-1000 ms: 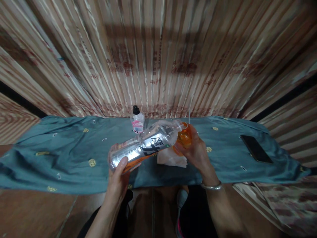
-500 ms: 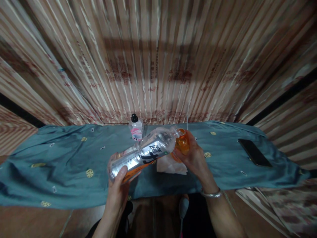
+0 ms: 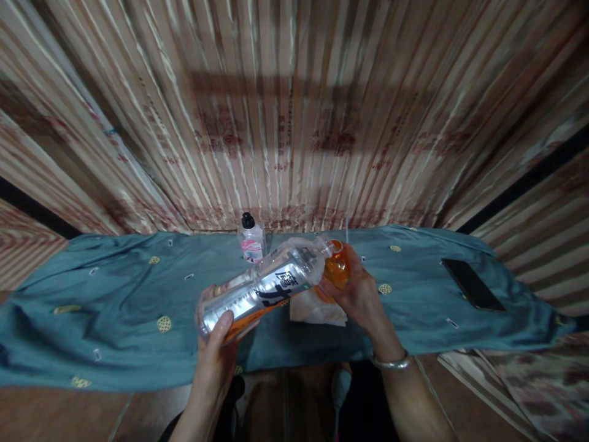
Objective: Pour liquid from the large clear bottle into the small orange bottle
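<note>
A large clear plastic bottle point(image 3: 271, 285) with a silver and orange label lies tilted across the middle, its neck pointing right. My left hand point(image 3: 218, 344) is closed around its lower end, thumb on the label. In my right hand point(image 3: 359, 285) is a small orange see-through container point(image 3: 337, 265), held by fingers wrapped round its far side. The bottle's mouth meets the container's round opening; whether they touch I cannot tell. Beneath them a white paper tissue point(image 3: 317, 310) rests on the cloth.
Behind the big bottle stands a small clear bottle point(image 3: 252, 242) with a black cap and pink label. A black phone point(image 3: 472, 283) lies at the right on the teal patterned cloth point(image 3: 115, 294). Striped curtains point(image 3: 285, 110) hang close behind and at both sides.
Both hands keep their grip on the bottle and the container. The bottle's base sits very slightly lower and further left; otherwise the view has barely shifted.
</note>
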Motion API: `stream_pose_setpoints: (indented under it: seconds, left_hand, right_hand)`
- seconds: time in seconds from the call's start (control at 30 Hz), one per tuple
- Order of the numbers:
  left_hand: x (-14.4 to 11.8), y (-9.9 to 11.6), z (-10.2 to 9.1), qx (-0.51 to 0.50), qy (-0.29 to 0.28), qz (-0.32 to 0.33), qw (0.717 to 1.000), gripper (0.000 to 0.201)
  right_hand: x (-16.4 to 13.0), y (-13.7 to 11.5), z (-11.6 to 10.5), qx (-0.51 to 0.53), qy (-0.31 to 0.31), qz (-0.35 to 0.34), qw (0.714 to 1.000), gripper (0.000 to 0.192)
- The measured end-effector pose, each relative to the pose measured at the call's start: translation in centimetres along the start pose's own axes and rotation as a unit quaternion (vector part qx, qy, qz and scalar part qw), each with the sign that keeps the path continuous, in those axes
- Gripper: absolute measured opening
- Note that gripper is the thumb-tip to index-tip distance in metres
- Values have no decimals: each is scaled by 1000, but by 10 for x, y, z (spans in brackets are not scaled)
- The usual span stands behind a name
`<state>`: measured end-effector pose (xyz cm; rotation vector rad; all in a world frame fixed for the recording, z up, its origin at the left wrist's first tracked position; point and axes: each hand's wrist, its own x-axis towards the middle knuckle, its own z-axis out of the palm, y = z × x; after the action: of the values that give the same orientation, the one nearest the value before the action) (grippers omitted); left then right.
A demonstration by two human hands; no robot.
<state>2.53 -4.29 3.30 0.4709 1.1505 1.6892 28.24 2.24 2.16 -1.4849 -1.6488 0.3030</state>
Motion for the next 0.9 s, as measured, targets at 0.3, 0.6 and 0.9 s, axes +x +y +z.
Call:
stream_pose_setpoints:
  seconds: [0.3,0.6,0.9]
  left_hand:
    - [-2,6,-3,18,3,-1,1000,89]
    - [-4,7,-4,11,-2,10,1000,88]
    - [-7,5,-1,11,11,12,1000,83]
  right_hand:
    - [-1,-1,2,-5,15,-41,999,83]
    - [-2,1,2,-16,15,-46,999,85]
    - [-4,5,3,-24,14,-42,999,86]
